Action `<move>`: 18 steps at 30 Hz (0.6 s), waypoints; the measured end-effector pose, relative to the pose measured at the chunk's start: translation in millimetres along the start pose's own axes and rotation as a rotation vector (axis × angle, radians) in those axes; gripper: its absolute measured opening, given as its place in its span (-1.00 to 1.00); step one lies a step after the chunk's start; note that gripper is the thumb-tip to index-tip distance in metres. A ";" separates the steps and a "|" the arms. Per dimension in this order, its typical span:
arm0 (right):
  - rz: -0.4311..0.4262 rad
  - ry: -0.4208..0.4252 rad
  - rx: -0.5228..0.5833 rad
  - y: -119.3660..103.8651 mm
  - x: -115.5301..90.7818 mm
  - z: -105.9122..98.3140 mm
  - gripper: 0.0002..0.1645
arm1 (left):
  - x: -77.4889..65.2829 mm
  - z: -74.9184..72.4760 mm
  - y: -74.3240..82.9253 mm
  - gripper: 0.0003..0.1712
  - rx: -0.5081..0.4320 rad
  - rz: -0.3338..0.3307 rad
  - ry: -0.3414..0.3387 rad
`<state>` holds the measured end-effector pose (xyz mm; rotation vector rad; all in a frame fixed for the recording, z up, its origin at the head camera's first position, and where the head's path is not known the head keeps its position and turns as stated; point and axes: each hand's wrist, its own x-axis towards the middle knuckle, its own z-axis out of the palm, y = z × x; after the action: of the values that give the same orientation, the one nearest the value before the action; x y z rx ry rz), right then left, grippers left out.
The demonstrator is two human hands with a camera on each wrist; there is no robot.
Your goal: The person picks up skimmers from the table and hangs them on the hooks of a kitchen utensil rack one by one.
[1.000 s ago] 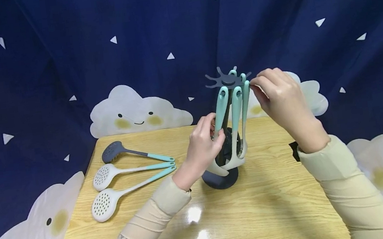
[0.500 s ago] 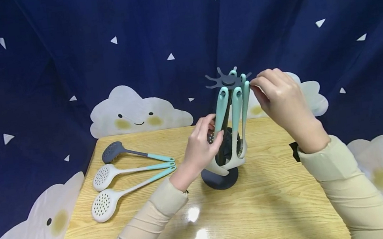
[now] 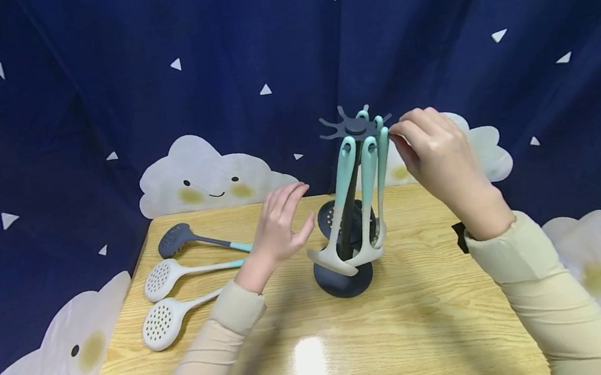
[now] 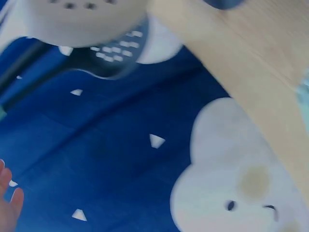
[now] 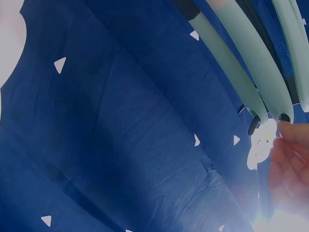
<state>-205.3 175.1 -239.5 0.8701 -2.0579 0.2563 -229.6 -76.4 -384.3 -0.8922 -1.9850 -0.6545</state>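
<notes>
A dark utensil stand (image 3: 356, 127) with hooked arms stands upright on its round base (image 3: 344, 283) in the head view. Several utensils with mint handles (image 3: 345, 172) hang around its post, some with pale heads (image 3: 333, 261), some dark and perforated. My right hand (image 3: 437, 152) pinches the end of one hooked arm between thumb and fingers; in the right wrist view the fingertips (image 5: 286, 129) meet the dark hook tip at a mint handle. To the left of the stand, my left hand (image 3: 277, 228) holds nothing, its fingers spread and apart from the hanging utensils.
On the wooden table (image 3: 418, 323) at left lie a dark slotted skimmer (image 3: 174, 240), a white skimmer (image 3: 160, 280) and another white skimmer (image 3: 161, 323), their handles partly behind the left hand and wrist. A navy curtain (image 3: 236, 26) with cloud shapes hangs behind.
My left hand has let go of the front left mint-handled utensil and moved left, away from the stand. That utensil now hangs freely from its hook. The right hand stays in place.
</notes>
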 end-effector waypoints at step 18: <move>0.007 0.000 0.000 0.0 -0.4 0.6 -0.93 | -98.7 8.2 -55.7 -0.31 0.165 -0.393 -0.739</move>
<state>-205.6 175.0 -240.2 0.8634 -2.0616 0.2602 -238.4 -138.5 -479.0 -0.6984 -2.8777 -0.3808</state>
